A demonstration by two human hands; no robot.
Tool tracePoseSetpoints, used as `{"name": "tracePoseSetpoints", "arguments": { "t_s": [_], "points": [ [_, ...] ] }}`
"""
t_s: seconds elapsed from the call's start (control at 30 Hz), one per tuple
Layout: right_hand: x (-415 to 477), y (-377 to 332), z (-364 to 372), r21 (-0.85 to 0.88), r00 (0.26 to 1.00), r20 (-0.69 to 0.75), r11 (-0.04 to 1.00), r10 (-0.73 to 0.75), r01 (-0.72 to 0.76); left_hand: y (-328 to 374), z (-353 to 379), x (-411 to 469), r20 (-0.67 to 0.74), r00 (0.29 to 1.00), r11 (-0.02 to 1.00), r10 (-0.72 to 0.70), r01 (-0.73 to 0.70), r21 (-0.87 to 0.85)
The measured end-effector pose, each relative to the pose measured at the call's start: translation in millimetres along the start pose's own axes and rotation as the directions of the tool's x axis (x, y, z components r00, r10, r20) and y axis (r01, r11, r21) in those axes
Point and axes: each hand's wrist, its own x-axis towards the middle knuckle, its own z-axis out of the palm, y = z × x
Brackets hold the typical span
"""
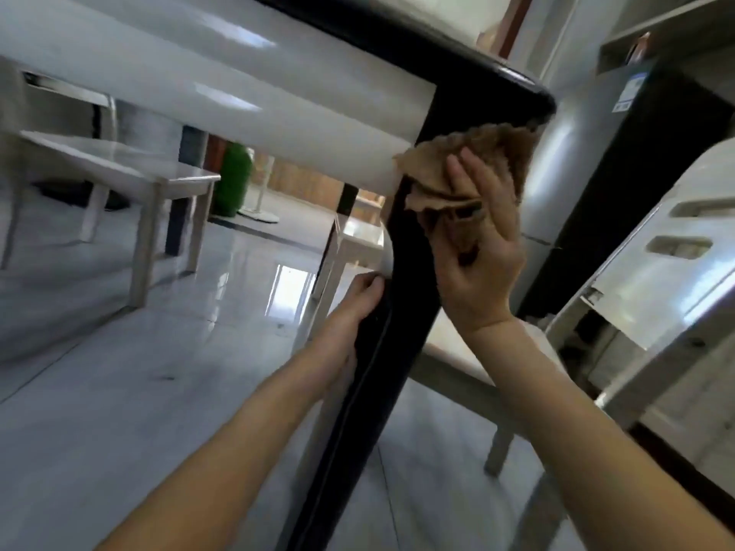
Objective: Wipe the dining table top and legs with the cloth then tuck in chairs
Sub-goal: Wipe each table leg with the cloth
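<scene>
Daylight, moderately bright, cool in cast. The source lies far centre: a bright window patch mirrors on the glossy floor (288, 288). Streaked glare crosses the white side of the table (222, 89). The black table leg (397, 312) is underexposed. Image soft, motion-blurred throughout. Wide-angle bending is marked at the right edge.

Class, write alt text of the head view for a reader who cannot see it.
The right hand holds a brown cloth against the top of a black table leg, while the left hand grips the leg lower down. White chairs stand nearby.
</scene>
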Motion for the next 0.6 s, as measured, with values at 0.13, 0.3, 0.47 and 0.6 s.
{"name": "tracePoseSetpoints", "arguments": {
  "t_s": [0.13,0.3,0.47,0.6],
  "points": [
    [-69,-43,27,0.292,0.814,-0.199,0.826,0.545,-0.482,-3,-8,-14,0.111,0.993,0.998,0.033,-0.027,-0.058],
    [-198,-94,31,0.447,0.463,0.131,0.365,0.877,-0.817,-3,-12,-10,0.154,0.988,1.000,-0.018,0.016,0.017],
    [-157,-84,13,0.436,0.403,0.206,0.285,0.892,-0.854,-4,-12,-11,0.162,0.987,1.000,-0.012,0.011,0.004],
    [-64,-55,4,0.410,0.610,0.125,0.519,0.783,-0.750,-4,-12,-9,0.165,0.986,0.996,-0.013,0.027,-0.082]
  ]
}}
